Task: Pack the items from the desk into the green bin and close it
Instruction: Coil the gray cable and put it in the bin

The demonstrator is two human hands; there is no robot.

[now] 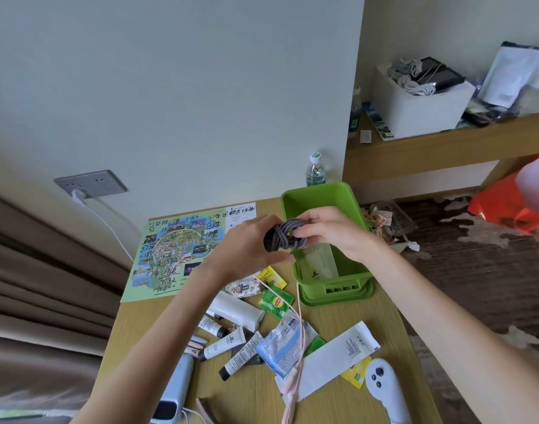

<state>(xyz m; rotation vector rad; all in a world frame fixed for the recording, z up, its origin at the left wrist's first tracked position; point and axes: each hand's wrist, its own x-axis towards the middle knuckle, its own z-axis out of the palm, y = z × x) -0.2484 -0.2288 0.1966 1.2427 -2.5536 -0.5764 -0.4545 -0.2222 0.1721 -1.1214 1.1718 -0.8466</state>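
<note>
tubes [231, 344], sachets [276, 301], map [176, 252] on worktop [354, 316] near edge | green bin [329, 240] far-right edge | left hand [247, 249] + right hand [332, 231] both grip coiled cable [288, 235] over bin

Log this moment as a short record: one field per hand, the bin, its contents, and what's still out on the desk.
left hand: the left hand grips a coiled grey cable
right hand: the right hand pinches the same coil from the other side
cable position: held above the near end of the green bin
bin state: open, no lid on top
bin contents: a pale flat packet stands inside
still on desk: tubes, tea sachets, pink cable, white controller
</note>
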